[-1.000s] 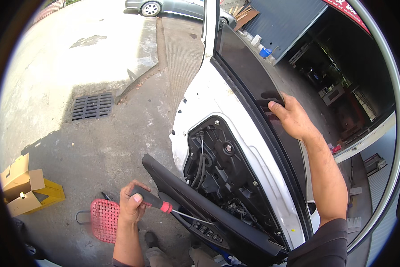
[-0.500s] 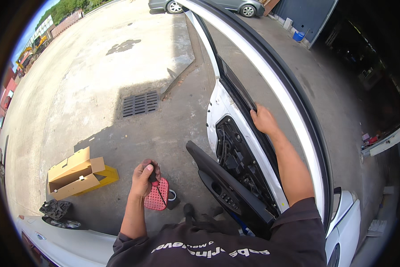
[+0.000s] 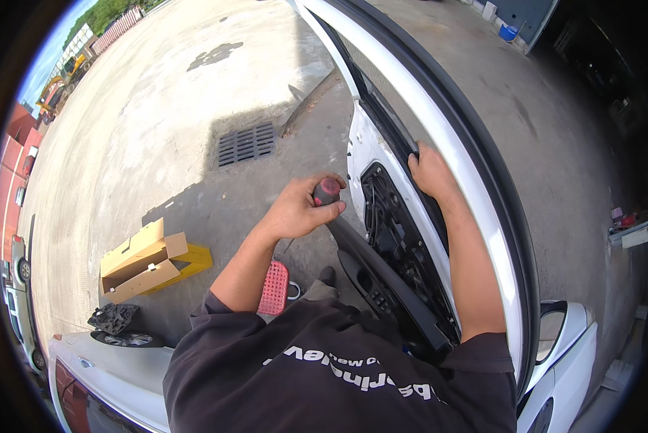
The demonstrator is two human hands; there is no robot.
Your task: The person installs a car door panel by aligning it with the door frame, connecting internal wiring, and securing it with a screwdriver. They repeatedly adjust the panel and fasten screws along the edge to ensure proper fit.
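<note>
My left hand [image 3: 298, 207] is closed around a screwdriver [image 3: 327, 190] with a black and red handle, its butt end facing up. That hand is just above the top end of a black door trim panel [image 3: 389, 278], which leans away from the white car door [image 3: 367, 137]. My right hand [image 3: 433, 171] grips the door at the base of its window opening, thumb on the near side and fingers over the far side, partly hidden. Between panel and door shows the black inner door module [image 3: 392, 216]. The panel's lower end is hidden by my shirt and arm.
A pink perforated stool seat [image 3: 274, 287] stands by my foot. Farther left are an open yellow and brown cardboard box [image 3: 154, 263] and a white car [image 3: 115, 368]. A drain grate [image 3: 247, 143] lies ahead. The door mirror [image 3: 552, 333] is at lower right.
My left hand has risen and moved right toward the door with the screwdriver, its handle now turned end-up. My right hand keeps its hold on the door. The view has shifted.
</note>
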